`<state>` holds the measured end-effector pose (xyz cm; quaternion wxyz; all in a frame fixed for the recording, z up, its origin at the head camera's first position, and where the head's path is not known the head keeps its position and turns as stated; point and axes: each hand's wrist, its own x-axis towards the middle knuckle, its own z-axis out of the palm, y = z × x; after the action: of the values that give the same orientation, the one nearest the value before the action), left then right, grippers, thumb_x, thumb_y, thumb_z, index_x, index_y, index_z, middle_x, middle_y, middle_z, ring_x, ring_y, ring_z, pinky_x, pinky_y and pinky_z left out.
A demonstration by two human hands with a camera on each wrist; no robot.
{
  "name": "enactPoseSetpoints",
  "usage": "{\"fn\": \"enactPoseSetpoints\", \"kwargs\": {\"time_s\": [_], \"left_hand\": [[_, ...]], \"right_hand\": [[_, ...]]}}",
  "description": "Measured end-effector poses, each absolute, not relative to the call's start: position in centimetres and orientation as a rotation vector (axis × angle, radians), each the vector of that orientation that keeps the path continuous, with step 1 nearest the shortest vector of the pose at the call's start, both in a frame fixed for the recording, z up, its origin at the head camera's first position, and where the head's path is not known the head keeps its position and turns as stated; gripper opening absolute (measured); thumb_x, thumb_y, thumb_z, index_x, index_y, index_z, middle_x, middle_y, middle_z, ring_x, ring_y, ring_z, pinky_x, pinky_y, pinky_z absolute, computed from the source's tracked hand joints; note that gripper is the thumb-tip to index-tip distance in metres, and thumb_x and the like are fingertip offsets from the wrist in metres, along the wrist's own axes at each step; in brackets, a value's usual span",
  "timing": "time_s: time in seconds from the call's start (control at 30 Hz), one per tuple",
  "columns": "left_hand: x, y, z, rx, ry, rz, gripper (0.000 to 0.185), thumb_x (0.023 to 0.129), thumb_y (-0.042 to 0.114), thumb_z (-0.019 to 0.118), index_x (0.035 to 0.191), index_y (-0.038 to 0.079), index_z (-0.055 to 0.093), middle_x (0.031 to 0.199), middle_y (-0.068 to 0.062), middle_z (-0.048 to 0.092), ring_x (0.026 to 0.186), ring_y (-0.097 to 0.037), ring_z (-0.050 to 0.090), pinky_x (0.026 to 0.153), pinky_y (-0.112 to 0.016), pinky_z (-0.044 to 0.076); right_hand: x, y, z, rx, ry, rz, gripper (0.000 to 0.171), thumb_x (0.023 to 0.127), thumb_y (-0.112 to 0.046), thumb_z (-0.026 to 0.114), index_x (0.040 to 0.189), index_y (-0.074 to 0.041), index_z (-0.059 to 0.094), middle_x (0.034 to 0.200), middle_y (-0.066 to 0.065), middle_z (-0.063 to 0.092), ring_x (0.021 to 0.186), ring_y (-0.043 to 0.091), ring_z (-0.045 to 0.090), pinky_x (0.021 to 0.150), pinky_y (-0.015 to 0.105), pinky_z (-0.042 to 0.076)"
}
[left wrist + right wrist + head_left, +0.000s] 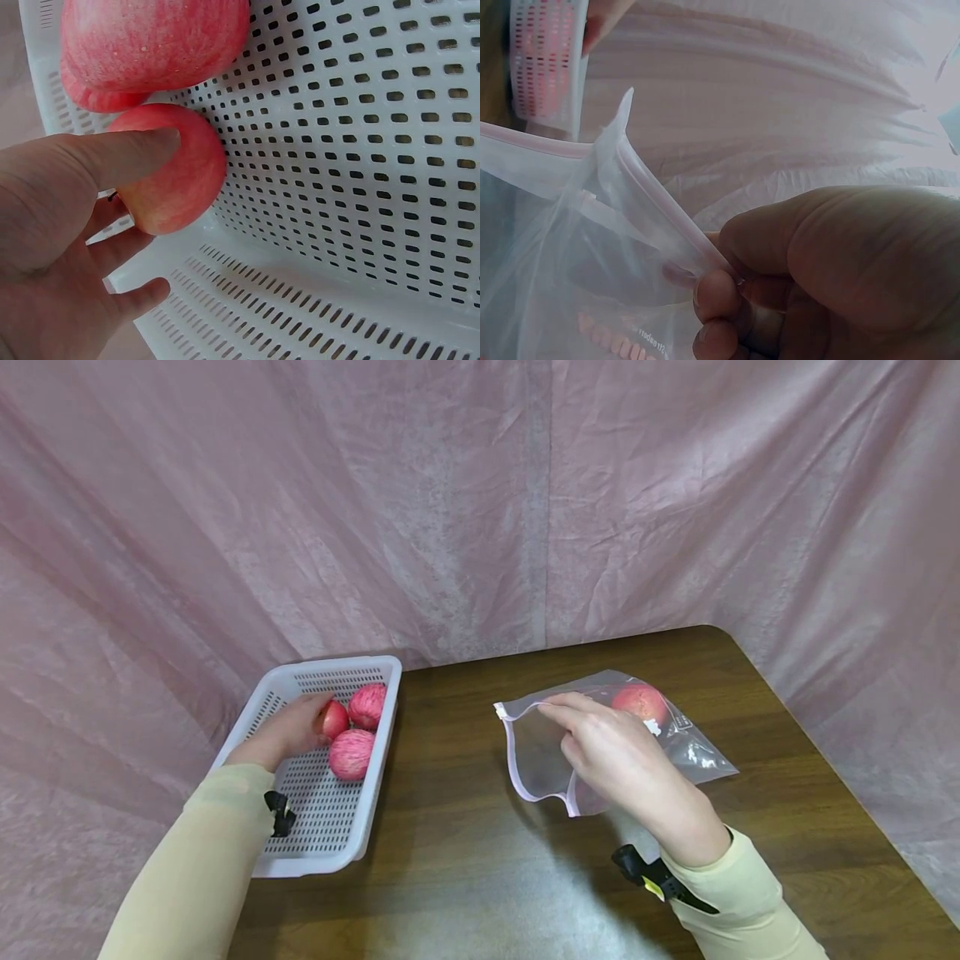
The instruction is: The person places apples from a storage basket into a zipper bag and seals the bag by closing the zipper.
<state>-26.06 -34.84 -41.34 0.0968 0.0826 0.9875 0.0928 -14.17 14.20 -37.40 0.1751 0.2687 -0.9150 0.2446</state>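
The small red-and-yellow apple point(174, 169) lies at the far end of the white perforated plastic basket point(330, 827), against the basket's left wall. The left hand point(288, 731) is curled round it: in the left wrist view the thumb lies over the top of the fruit and the fingers wrap beneath. Two more pink-red speckled apples sit in the same basket, one point(367, 705) just beyond and to the right of the held apple and touching it, the other point(351, 754) nearer the person, just beside the hand.

To the right of the basket, well apart from it on the dark brown wooden desk point(465, 860), lies a clear zip-top plastic bag with a pink seal strip point(540, 760). The right hand point(615, 752) pinches the upper lip of the bag's mouth between thumb and fingertips point(716, 289), lifting it so the mouth gapes toward the basket. A fourth red apple point(639, 702) rests inside the bag at its far end, beyond the right hand.

Both arms wear pale yellow sleeves point(202, 860). A crumpled pink fabric backdrop point(480, 502) hangs behind the desk and the basket.
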Motion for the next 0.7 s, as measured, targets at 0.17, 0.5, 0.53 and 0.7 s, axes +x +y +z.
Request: {"fn": "enactPoseSetpoints", "kwargs": {"time_s": [0.17, 0.5, 0.53, 0.7], "left_hand": [[-26.01, -34.78, -41.17, 0.176, 2.923, 0.195, 0.088, 0.096, 0.018, 0.082, 0.165, -0.010, 0.035, 0.163, -0.040, 0.038, 0.149, -0.062, 0.038, 0.120, -0.075, 0.032], [-25.86, -34.89, -41.50, 0.140, 2.945, 0.229, 0.088, 0.095, 0.026, 0.084, 0.163, -0.008, 0.039, 0.158, -0.039, 0.046, 0.146, -0.060, 0.044, 0.120, -0.074, 0.034], [-25.86, -34.93, -41.57, 0.145, 2.952, 0.223, 0.087, 0.095, 0.027, 0.083, 0.162, -0.008, 0.040, 0.156, -0.040, 0.048, 0.145, -0.060, 0.046, 0.120, -0.074, 0.035], [-26.00, -34.99, -41.94, 0.106, 2.945, 0.213, 0.089, 0.094, 0.032, 0.082, 0.161, -0.009, 0.041, 0.147, -0.042, 0.051, 0.137, -0.060, 0.050, 0.116, -0.074, 0.039]], "right_hand": [[-14.18, 14.18, -37.32, 0.774, -2.595, 0.682, 0.051, 0.089, 0.010, 0.063, 0.137, -0.002, 0.075, 0.137, 0.011, 0.074, 0.113, 0.032, 0.076, 0.061, 0.038, 0.055], [-14.16, 14.20, -37.20, 0.778, -2.595, 0.681, 0.051, 0.089, 0.010, 0.063, 0.137, -0.002, 0.075, 0.137, 0.011, 0.074, 0.114, 0.032, 0.076, 0.063, 0.041, 0.057], [-14.15, 14.21, -37.21, 0.779, -2.593, 0.679, 0.051, 0.089, 0.010, 0.063, 0.137, -0.003, 0.076, 0.137, 0.010, 0.074, 0.113, 0.031, 0.076, 0.062, 0.040, 0.056], [-14.18, 14.23, -37.17, 0.768, -2.599, 0.677, 0.052, 0.088, 0.010, 0.064, 0.136, -0.004, 0.076, 0.137, 0.009, 0.075, 0.112, 0.031, 0.077, 0.057, 0.039, 0.053]]}}
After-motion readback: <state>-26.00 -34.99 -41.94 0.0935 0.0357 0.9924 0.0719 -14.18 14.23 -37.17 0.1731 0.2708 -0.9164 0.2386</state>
